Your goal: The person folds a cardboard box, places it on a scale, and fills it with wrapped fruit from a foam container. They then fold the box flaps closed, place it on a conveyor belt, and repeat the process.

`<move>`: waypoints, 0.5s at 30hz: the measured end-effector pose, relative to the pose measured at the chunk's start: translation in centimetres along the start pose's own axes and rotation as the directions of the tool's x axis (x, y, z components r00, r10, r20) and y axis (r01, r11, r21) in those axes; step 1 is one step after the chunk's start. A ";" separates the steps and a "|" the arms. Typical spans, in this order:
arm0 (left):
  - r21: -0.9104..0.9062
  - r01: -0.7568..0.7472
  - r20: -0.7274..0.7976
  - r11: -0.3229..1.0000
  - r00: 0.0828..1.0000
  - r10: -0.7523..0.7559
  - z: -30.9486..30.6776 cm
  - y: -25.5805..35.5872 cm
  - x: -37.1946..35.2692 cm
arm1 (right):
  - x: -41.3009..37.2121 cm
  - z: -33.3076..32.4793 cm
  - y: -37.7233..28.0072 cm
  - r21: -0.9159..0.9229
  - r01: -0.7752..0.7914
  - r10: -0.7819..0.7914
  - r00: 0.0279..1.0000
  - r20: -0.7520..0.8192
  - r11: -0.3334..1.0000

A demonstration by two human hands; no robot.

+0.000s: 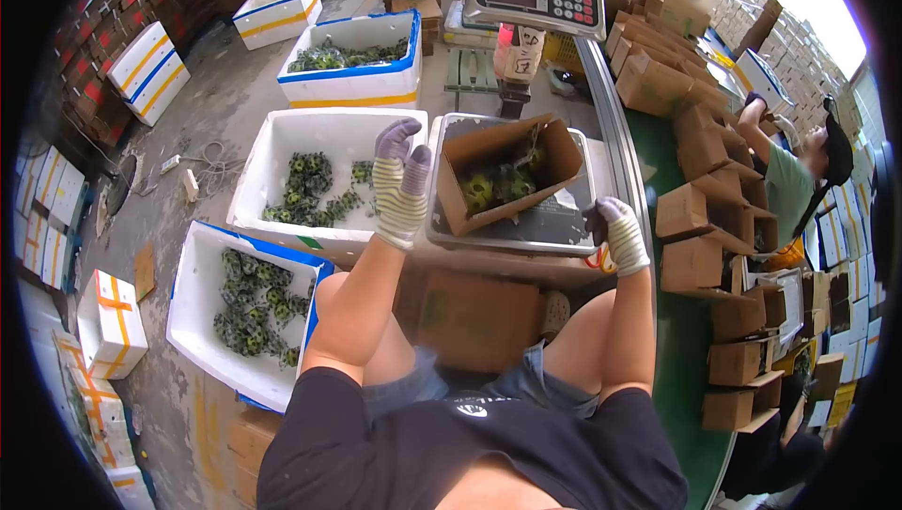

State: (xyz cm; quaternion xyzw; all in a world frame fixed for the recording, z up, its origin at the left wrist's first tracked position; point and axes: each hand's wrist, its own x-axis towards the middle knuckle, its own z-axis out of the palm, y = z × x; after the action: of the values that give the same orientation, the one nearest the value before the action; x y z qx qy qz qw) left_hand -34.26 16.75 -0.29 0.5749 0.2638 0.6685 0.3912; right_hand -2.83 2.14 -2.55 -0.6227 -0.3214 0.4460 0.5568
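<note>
Open brown cardboard box (561, 155) on silver-edged platform scale (562, 217), just right of left striped glove (402, 193), nearer, empty, fingers parted; long axis roughly crosswise. Right striped glove (622, 236): grip unclear.

Gap over near right corner of scale platform (562, 219), between carton (562, 148) and right hand (620, 233). Obstructions: display post (513, 94), far edge; foam box (348, 130), left edge.

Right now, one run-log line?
left hand: open, raised near carton | right hand: at scale edge, grip unclear | carton: on scale, top open, produce inside
</note>
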 end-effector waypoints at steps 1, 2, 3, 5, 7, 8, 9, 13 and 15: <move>-0.024 0.039 -0.025 0.999 0.999 -0.039 -0.4 -0.6 0.1 | -0.2 0.2 -0.1 -0.070 0.027 -0.028 0.999 -0.019 0.997; -0.050 0.074 -0.049 0.996 0.996 -0.077 -0.9 -1.3 0.3 | 0.2 -0.4 0.6 -0.123 0.001 0.002 1.000 0.024 0.992; -0.075 0.110 -0.071 0.991 0.991 -0.116 -1.1 -0.9 0.6 | 0.0 0.0 0.7 -0.155 0.011 -0.009 1.000 0.013 0.988; -0.141 0.155 -0.133 0.978 0.976 -0.174 -1.4 -0.6 0.7 | -0.1 0.4 1.2 -0.261 0.017 -0.005 0.999 0.046 0.965; -0.168 0.194 -0.193 0.966 0.955 -0.225 -2.2 -1.8 0.9 | -0.1 0.5 1.8 -0.406 0.002 0.044 0.994 0.103 0.914; -0.235 0.252 -0.171 0.939 0.940 -0.295 -2.2 -1.0 0.9 | -0.1 0.6 1.9 -0.552 0.032 0.044 0.991 0.125 0.833; -0.264 0.271 -0.177 0.926 0.930 -0.322 -2.4 -1.2 1.0 | -0.1 0.7 1.9 -0.683 0.063 0.049 0.988 0.143 0.728; -0.356 0.314 -0.208 0.880 0.892 -0.402 -2.5 -1.2 1.1 | -0.2 0.8 2.8 -0.863 0.219 -0.011 0.971 0.241 0.455; -0.384 0.321 -0.219 0.865 0.879 -0.424 -2.4 -1.0 1.0 | -0.8 1.6 1.9 -0.868 0.187 0.039 0.972 0.230 0.460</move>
State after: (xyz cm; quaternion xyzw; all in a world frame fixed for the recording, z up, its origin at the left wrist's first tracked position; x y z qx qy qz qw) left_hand -36.42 18.42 -1.03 0.3301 0.3082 0.6926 0.5624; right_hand -4.79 1.75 -4.21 -0.7534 -0.5912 0.2552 0.1336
